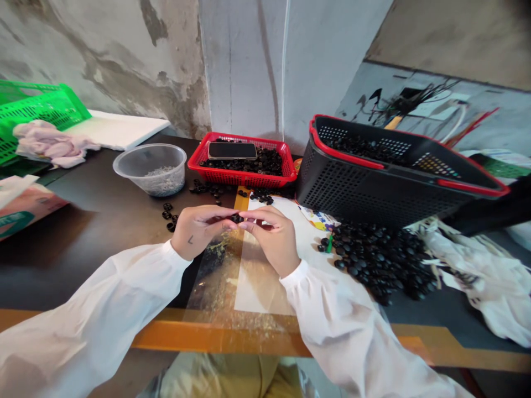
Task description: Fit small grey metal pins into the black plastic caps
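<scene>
Fingertips of both hands meet over the middle of the table, pinching one small black round plastic part point(237, 218) between them. My left hand point(198, 228) grips it from the left, and my right hand point(271, 232) from the right; both are closed, and the fingers hide much of it. Just left of my left hand lie several loose black round parts point(170, 215) with spoke-like openings. To the right of my right hand spreads a large pile of black domed parts point(377, 257). A white sheet point(261, 276) lies beneath my right hand.
A clear plastic bowl point(145, 171) holds small pale or metallic pieces. Behind my hands, a red basket point(243, 179) contains black parts with a phone point(232, 150) on top. A tall black basket point(352, 182) stands right. White cloth point(485, 271) lies far right, a green crate point(66, 105) far left.
</scene>
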`<state>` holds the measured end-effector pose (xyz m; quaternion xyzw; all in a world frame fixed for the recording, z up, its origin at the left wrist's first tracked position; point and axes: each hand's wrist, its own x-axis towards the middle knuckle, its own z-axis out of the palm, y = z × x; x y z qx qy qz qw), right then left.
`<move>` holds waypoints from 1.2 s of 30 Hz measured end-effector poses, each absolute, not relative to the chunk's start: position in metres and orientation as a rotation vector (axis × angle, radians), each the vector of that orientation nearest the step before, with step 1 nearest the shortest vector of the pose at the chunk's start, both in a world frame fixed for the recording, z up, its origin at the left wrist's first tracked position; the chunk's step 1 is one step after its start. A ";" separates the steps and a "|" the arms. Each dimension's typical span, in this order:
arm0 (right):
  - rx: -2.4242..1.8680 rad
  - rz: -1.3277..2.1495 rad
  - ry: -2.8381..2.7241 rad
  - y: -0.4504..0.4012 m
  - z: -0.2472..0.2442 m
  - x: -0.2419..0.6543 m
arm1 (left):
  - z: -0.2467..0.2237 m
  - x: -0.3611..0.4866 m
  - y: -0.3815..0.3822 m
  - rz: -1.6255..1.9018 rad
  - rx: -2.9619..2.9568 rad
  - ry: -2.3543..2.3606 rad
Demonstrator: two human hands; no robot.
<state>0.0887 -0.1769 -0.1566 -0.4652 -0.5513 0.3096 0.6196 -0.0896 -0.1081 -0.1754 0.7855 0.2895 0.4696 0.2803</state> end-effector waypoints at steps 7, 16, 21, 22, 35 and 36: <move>-1.022 0.825 -1.242 -0.176 -0.160 0.087 | -0.176 -0.089 -0.109 1.295 2.035 0.807; -1.011 0.967 -1.171 -0.178 -0.158 0.086 | -0.175 -0.086 -0.112 1.338 2.066 0.760; -0.974 1.186 -1.018 -0.174 -0.162 0.088 | -0.174 -0.087 -0.113 1.330 2.168 0.638; -0.956 1.244 -0.991 -0.174 -0.163 0.088 | -0.174 -0.088 -0.112 1.334 2.194 0.610; -0.882 1.615 -0.919 -0.168 -0.168 0.100 | -0.171 -0.077 -0.123 1.270 1.662 0.345; -0.888 1.603 -0.920 -0.168 -0.168 0.099 | -0.170 -0.076 -0.125 1.254 1.622 0.366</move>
